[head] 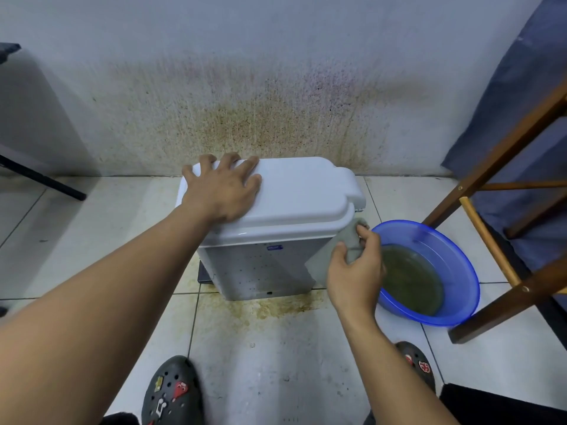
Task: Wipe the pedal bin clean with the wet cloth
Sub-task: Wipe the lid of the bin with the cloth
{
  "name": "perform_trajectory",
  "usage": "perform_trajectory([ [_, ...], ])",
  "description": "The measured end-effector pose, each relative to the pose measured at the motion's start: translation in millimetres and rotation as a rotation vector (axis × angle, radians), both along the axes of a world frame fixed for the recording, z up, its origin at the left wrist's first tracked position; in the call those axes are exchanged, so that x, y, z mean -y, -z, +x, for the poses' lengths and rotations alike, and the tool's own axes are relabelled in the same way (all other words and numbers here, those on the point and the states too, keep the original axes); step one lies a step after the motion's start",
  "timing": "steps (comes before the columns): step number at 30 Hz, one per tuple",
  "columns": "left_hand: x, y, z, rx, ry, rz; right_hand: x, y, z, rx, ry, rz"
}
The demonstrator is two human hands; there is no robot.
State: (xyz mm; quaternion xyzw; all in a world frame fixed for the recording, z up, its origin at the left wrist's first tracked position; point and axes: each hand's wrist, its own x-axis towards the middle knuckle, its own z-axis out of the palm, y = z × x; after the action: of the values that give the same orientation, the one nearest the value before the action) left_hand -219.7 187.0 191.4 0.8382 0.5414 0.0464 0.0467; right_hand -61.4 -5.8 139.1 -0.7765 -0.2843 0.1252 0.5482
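Note:
A white pedal bin (260, 268) stands on the tiled floor against the stained wall, its lid (306, 191) down. Small dark specks dot its front face. My left hand (224, 185) lies flat on the left part of the lid, fingers spread. My right hand (356, 271) grips a grey wet cloth (325, 259) and presses it against the bin's right front corner, just under the lid's rim. The bin's black pedal (204, 273) shows low at its left side.
A blue basin (460, 259) with murky greenish water sits on the floor right of the bin. A wooden frame (497, 148) with blue fabric stands at the far right. Brown stains mark the wall and the tiles before the bin. My clogs (171, 391) are below.

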Motion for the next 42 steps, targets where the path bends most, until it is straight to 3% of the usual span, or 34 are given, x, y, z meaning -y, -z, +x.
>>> perform_trajectory([
  [5,0,0,0,0.006,0.007,-0.006,5,12,-34,0.182,-0.085,0.093],
  [11,-6,-6,-2,-0.029,0.024,-0.043,4,13,-9,0.398,0.156,0.221],
  [16,-12,-9,-9,-0.066,0.076,-0.035,-9,19,-13,0.553,0.063,0.199],
  [21,-12,-3,-9,-0.045,0.069,0.015,-19,17,-62,0.570,-0.061,0.218],
  [30,-24,-13,-11,-0.015,0.088,-0.051,-50,-12,-158,0.537,-0.345,-0.009],
  [42,-25,-6,-18,0.092,0.111,-0.065,-45,-37,-161,0.813,-0.594,-0.232],
])
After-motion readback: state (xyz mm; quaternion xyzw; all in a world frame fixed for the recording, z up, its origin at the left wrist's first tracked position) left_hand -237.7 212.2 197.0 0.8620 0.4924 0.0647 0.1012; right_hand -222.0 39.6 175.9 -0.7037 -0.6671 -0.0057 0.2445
